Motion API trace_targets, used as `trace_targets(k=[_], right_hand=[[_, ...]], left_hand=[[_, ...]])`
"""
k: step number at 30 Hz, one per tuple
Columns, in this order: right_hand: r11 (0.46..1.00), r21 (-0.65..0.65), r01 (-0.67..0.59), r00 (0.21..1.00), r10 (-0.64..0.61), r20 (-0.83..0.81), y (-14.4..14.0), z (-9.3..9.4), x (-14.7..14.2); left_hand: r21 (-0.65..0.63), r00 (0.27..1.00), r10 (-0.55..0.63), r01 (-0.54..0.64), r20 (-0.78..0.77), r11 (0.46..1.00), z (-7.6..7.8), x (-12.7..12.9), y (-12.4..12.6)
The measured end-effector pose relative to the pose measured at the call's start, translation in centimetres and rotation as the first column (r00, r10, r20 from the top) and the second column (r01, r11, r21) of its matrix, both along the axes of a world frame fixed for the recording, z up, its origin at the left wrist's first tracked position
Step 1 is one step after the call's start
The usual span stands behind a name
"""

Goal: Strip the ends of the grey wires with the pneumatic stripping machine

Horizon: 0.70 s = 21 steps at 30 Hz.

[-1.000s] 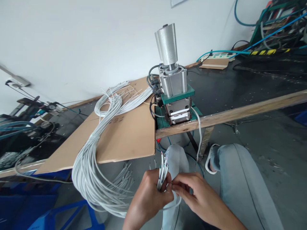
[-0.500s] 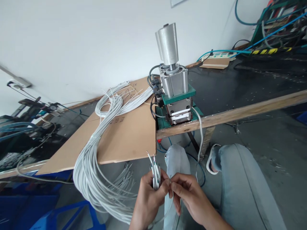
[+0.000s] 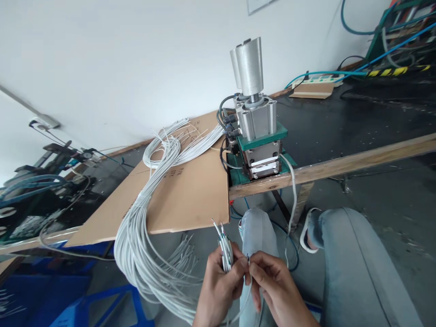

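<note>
1. Step in hand, as it reads: sorting cable ends. The left hand [image 3: 220, 284] is closed around a small bunch of grey cables [image 3: 225, 254], their stripped tips pointing up and fanned a little, coloured cores just visible at the ends.
2. The right hand [image 3: 272, 284] pinches one single cable end [image 3: 248, 261] between thumb and forefinger, touching the left hand's fingertips, just right of the bunch.
3. Both hands sit low, over the person's lap, in front of the near edge of the cardboard sheet [image 3: 190, 195], well below the bench edge.
4. Next move likely calls for a fine pinch: tip of the single cable lined up level with the held ends, no bending of the bare cores. That is a judgement, not seen.
5. Pose: left hand, knuckles outward, thumb toward the right hand, wrist coming up from the bottom edge of the view. Right hand, palm down, fingers curled, forearm entering from the lower right.
6. The large bundle of grey cables [image 3: 143, 245] drapes off the cardboard's near left edge and hangs down in a loop; its far ends lie curled on the sheet.
7. The pneumatic press [image 3: 259, 136] stands at the bench's near edge, right of the cardboard; one grey cable [image 3: 293, 190] hangs from its front toward the knees [image 3: 340, 254].
</note>
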State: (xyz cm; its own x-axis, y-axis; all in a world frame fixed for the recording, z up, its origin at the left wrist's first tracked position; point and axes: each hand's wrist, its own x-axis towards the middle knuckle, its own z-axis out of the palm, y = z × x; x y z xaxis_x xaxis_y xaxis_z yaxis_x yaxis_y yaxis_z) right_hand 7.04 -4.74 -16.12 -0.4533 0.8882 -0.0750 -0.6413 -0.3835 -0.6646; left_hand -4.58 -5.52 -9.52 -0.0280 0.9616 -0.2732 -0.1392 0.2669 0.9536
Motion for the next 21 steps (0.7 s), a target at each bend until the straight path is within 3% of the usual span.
trace_targets(k=[14,18,21], right_hand=[[0.999,0.011,0.03,0.999,-0.029,-0.045,-0.1,-0.15,-0.13],[1.0,-0.005,0.031,0.999,-0.031,-0.044,-0.1,-0.2,-0.07],[0.998,-0.018,0.063,0.997,-0.063,-0.033,0.55,0.47,0.5]], left_hand=[[-0.017,0.996,-0.034,0.035,0.089,0.999,-0.4,-0.13,0.09],[-0.045,0.999,-0.029,0.031,0.042,0.999,-0.13,-0.07,-0.01],[0.004,0.988,0.013,-0.013,-0.151,1.0,0.38,0.17,-0.24]])
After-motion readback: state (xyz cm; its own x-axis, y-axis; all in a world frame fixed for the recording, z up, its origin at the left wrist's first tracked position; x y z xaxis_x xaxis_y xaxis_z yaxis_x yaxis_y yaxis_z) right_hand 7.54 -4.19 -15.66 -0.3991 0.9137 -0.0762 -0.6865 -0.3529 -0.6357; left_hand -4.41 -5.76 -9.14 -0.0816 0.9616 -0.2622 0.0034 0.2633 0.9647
